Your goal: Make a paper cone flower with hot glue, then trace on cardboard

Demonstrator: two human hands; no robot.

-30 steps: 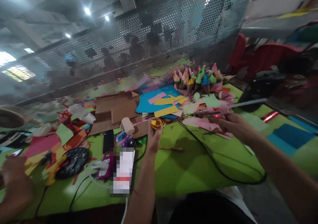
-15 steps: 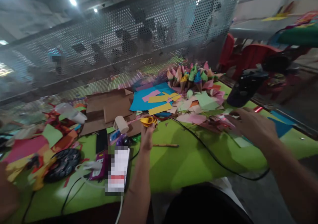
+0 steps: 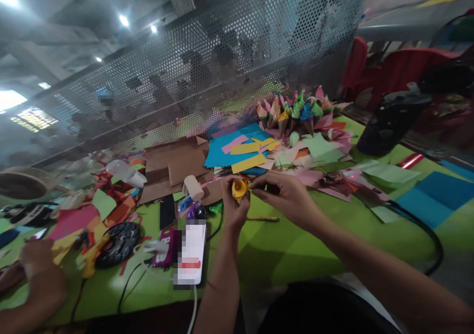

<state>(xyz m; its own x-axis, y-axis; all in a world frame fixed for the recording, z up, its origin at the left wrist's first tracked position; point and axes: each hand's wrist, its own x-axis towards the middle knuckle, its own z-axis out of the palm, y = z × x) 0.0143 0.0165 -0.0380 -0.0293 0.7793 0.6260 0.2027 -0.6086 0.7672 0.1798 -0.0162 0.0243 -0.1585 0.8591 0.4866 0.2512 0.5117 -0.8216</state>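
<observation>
My left hand [image 3: 234, 209] is closed around a small rolled yellow paper piece [image 3: 240, 188], its round opening facing up. Close against its right side is my right hand [image 3: 287, 193], thumb and fingers pinched together; anything between those fingertips is too small to make out. Beneath the hands a thin stick [image 3: 263, 219] lies on the green tabletop [image 3: 281, 255]. Beyond them, yellow strips [image 3: 249, 163] and pink paper rest on a blue sheet [image 3: 218, 152]. Several small paper cones with coloured swirled tops [image 3: 295, 111] stand at the back.
Left of my arm lie a phone [image 3: 192, 250] with a white cable, a purple packet [image 3: 165, 247] and a black round object [image 3: 118, 242]. Another person's hand [image 3: 39, 257] is at far left. A dark tumbler [image 3: 388, 124] and a black cable [image 3: 425, 228] are at right.
My right hand has moved left from the pink scraps to the yellow piece in my left hand. The view has shifted, showing more of the other person's arm.
</observation>
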